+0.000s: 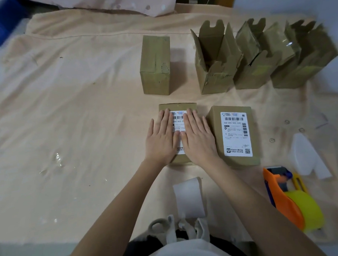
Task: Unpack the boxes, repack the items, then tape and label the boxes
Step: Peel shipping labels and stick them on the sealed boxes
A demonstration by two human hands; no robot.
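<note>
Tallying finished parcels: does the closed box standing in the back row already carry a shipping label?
No: the closed box shows only bare cardboard, with no label visible.

Right box label [236, 133]: "050-050-V05-220"; label under hands [177, 125]: "050-V05-22".

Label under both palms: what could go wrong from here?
1. Both the left hand and the right hand press flat on the label; uneven pressure could crease it or trap bubbles over the barcode.
2. The closed unlabelled box stands apart from the three open boxes; it might get skipped.
3. The tape dispenser sits close beside the right forearm; a pull-back could knock it.
</note>
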